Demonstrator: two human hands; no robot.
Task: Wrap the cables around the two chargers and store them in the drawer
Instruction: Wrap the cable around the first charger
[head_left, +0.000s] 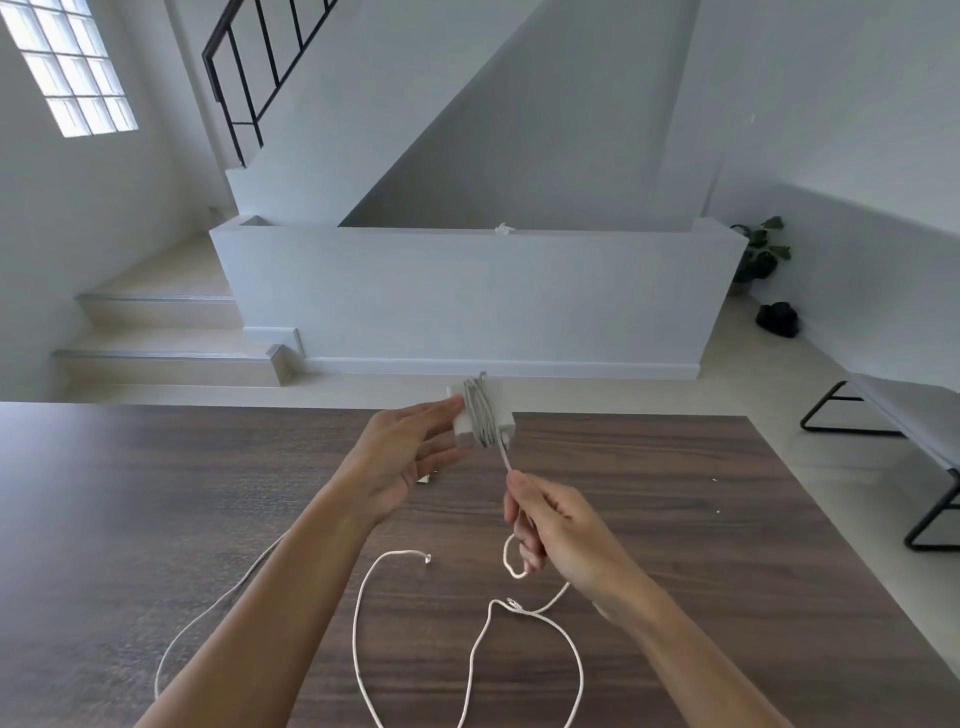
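My left hand (402, 452) holds a white square charger (480, 413) above the far side of the dark wooden table (156, 493). Several turns of white cable are wound round the charger's middle. The cable (506, 457) runs down from the charger into my right hand (550, 530), which pinches it. Below that hand the rest of the cable (519, 613) lies in loose loops on the table. A second white cable (363, 597) loops on the table, its plug end (427, 558) free. A small white corner (425, 478) shows under my left hand; I cannot tell what it is.
Beyond the table's far edge are a low white wall (467, 296) and stairs (166, 332). A bench with a black metal frame (904, 431) stands at the right. A plant (761, 249) and a black object (777, 318) sit in the far right corner.
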